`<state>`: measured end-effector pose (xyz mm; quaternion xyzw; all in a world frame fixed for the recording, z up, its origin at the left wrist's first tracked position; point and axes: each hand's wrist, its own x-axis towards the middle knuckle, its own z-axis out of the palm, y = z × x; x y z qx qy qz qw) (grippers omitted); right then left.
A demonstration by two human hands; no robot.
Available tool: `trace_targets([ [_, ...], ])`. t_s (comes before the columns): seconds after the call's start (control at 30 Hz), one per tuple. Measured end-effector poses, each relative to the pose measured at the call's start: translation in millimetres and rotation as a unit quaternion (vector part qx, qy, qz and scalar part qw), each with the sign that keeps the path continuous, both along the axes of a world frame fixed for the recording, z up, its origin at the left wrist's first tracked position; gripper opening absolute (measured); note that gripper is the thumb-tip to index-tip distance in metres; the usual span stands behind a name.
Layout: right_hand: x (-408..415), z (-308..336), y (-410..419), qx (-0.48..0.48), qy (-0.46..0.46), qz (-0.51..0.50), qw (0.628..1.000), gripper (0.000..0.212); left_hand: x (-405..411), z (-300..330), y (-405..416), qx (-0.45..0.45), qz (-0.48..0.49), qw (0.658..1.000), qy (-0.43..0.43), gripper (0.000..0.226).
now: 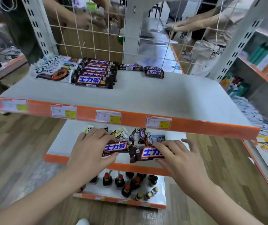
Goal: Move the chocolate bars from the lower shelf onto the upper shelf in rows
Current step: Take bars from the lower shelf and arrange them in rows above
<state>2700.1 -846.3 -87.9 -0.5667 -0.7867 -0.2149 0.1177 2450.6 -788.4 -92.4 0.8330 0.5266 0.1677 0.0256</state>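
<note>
Fingers of left hand (91,148) grip one chocolate bar (116,147); right hand (177,157) fingers hold another bar (146,154) over lower shelf (62,143); upper shelf (146,95) has a row of bars (96,73).

Two dark brown foil-wrapped chocolate bars with blue-and-white lettering lie end to end near the front edge of the white lower shelf (62,143): the left bar (116,147) and the right bar (146,153). A loose heap of mixed bars (139,135) sits behind them. On the white upper shelf (146,95), a neat row of dark bars (96,73) lines the back-left corner beside white Dove packets (52,69).

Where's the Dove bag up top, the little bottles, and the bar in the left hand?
Dove bag (52,71), head view, white front.
Bottles (126,186), head view, red cap.
Left-hand bar (116,147), head view, blue lettering.
</note>
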Motion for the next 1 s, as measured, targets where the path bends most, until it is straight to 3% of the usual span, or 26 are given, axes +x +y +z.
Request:
trace_targets([
  [0.23,5.2,33.2,6.5,0.029,-0.002,-0.003,1.0,0.03,9.0,40.6,2.6,0.038,-0.015,0.999,-0.032,0.029],
  [0.4,9.5,51.4,14.8,0.042,0.009,-0.004,0.999,0.038,9.8,65.4,10.7,0.032,-0.013,0.998,-0.045,0.046],
  [0.6,4.5,66.8,34.4,0.058,0.007,0.004,0.998,0.04,1.6,83.3,28.7,0.032,-0.018,0.998,-0.042,0.038],
  [0.77,-9.2,77.8,55.2,0.06,0.011,0.006,0.998,0.047,-12.3,89.3,55.2,0.037,-0.035,0.998,-0.043,0.045],
  [1.0,-28.4,87.5,88.3,0.058,-0.008,-0.006,0.998,0.038,-35.0,98.6,94.5,0.04,-0.024,0.998,-0.043,0.029],
])
